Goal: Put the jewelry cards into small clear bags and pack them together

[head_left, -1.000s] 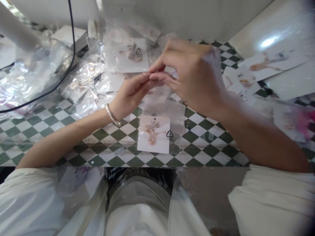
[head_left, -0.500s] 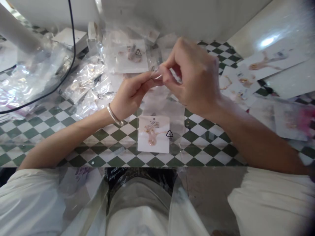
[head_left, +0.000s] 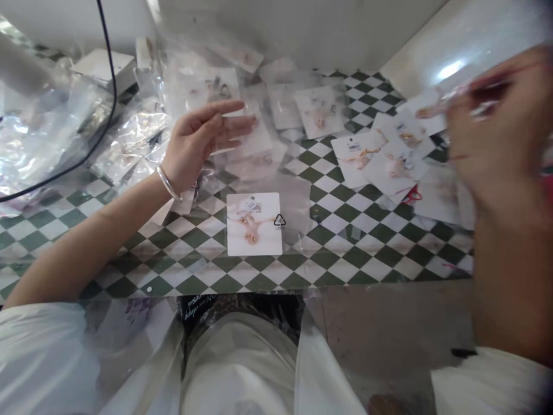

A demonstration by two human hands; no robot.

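A moment ago both my hands met over the middle of the table, pinching at the mouth of a clear bag; now they have parted. My left hand [head_left: 203, 141] hovers flat and open above the far-left clutter, fingers stretched out towards the right, holding nothing that I can make out. It may still brush a clear sleeve beneath it, but the plastic is too transparent to be sure. My right hand [head_left: 496, 144] has swung out to the far right and is badly blurred; something thin and pinkish shows at its fingertips, yet I cannot tell whether the fingers are closed on it. The bagged jewellery card [head_left: 254, 223] lies flat on the checked table [head_left: 345, 253], near me and central, apart from both hands, with its recycling triangle at the right edge. I judge the sealing is finished, since neither hand touches it. To the right lies a spread of loose cards [head_left: 380, 158] with gold pieces, and a small red loop beside them. At far left there is a heap of crinkled plastic bags [head_left: 133, 138] with a black cable [head_left: 86, 155] curving over it, so that side is crowded. The near table edge runs just beyond my lap, and the open squares around the finished card give the freest room.
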